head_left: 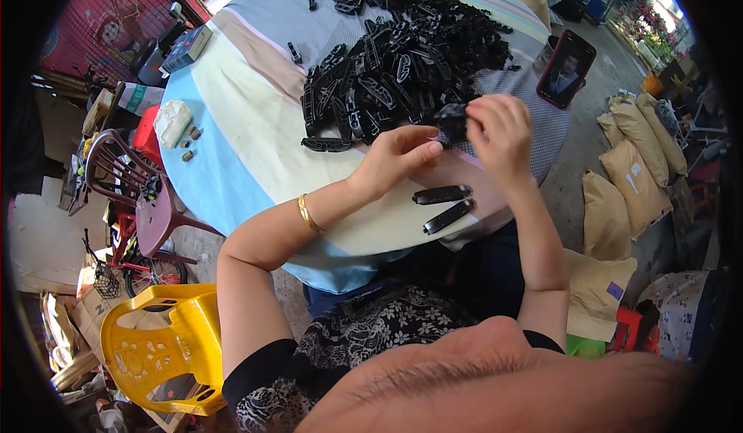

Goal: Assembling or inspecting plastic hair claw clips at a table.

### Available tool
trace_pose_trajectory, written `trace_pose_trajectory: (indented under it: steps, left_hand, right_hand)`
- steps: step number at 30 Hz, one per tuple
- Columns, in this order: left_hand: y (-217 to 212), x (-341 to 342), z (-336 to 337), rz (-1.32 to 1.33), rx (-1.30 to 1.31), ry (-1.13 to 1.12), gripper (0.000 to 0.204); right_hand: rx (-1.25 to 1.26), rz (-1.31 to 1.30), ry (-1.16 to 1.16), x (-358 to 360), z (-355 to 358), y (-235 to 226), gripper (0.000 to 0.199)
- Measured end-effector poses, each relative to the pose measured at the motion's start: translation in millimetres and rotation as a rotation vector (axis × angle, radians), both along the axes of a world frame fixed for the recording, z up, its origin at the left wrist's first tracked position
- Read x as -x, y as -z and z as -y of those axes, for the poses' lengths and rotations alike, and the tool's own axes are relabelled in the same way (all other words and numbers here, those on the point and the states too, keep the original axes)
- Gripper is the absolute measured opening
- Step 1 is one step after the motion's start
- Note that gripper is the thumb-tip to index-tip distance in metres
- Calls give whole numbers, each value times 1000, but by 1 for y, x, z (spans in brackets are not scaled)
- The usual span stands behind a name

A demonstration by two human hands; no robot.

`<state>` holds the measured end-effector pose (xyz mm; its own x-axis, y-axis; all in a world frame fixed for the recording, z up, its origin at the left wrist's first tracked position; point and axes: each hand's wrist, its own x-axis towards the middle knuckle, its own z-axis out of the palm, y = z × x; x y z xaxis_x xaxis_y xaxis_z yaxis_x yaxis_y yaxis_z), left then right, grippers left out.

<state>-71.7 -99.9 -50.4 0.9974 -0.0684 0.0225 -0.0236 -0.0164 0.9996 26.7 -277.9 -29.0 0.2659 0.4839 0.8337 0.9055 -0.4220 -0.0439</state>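
While I watch from the head camera, both hands meet over the near edge of the round table (232,123): the left hand (398,158) and the right hand (503,135) pinch one small black plastic part (452,123) between their fingertips, held just above the cloth and touching the near fringe of the big heap of black parts (402,54). Two finished-looking long black pieces (443,205) lie side by side on the cloth just below the hands. My worry is that the part, gripped only by fingertips, could spring loose and drop among the heap, where it would be hard to tell from the rest; a forearm sliding back could also nudge the two long pieces off the table edge, which is close. A phone (567,68) propped at the right rim could be knocked by the right elbow. The cloth is striped in blue, cream and grey; around it I see a yellow plastic chair (159,348), a dark red chair (131,185) and tan sacks (631,174) on a concrete floor
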Motion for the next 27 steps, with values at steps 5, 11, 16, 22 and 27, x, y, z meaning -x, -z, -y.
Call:
trace_pose_trajectory:
  steps: [5, 11, 16, 22, 27]
  left_hand:
    - [-2, 3, 8, -131, 568, -120, 32]
    - [-8, 2, -1, -97, 266, -88, 32]
    - [-3, 2, 1, -92, 179, -22, 30]
    - [6, -2, 2, -135, 276, -8, 29]
    - [4, 2, 1, -186, 314, 27, 30]
  right_hand:
    - [73, 13, -147, 35, -12, 4, 15]
    - [160, -360, 145, -13, 29, 10, 23]
    - [285, -473, 179, -28, 37, 26, 14]
    - [149, -608, 149, -22, 39, 19, 12]
    - [-79, -656, -186, 26, 13, -3, 13]
